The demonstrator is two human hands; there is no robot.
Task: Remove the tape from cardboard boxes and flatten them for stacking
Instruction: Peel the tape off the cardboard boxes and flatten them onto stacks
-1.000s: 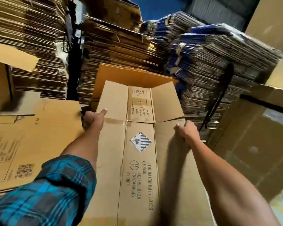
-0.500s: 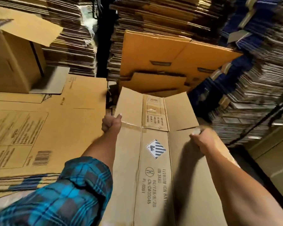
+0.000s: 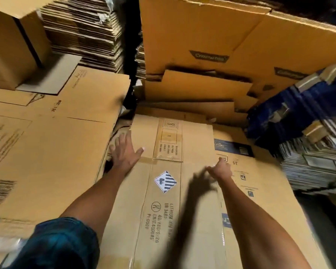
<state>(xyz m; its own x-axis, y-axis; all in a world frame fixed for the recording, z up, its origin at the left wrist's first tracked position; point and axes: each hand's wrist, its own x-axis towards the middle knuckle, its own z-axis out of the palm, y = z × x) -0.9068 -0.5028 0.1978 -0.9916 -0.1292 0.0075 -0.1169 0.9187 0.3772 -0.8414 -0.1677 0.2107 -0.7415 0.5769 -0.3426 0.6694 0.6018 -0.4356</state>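
A: Status of the lithium-battery box (image 3: 163,200)?

B: Collapsed flat, lying on the low stack (image 3: 260,183) of flattened cartons straight ahead, printed face up. Judged from how it lies, flattening of this one is done or nearly so.

A: Hands?

B: Left hand (image 3: 125,152) has fingers spread straight, palm down at the box's left edge near the flap crease; gripping nothing. Right hand (image 3: 220,168) sits above the right edge, motion-blurred, fingers loose, holding nothing that I can see. Contact with the cardboard: cannot tell.

A: Tape?

B: A strip of brown tape (image 3: 146,160) crosses the crease beside the left thumb. Probably remaining work, unless it is only residue.

A: Other work left?

B: One upright box (image 3: 12,49) at far left, unflattened.

A: Limits of the view?

B: Near end of the box is cut off. Underside hidden. Small label text is illegible.
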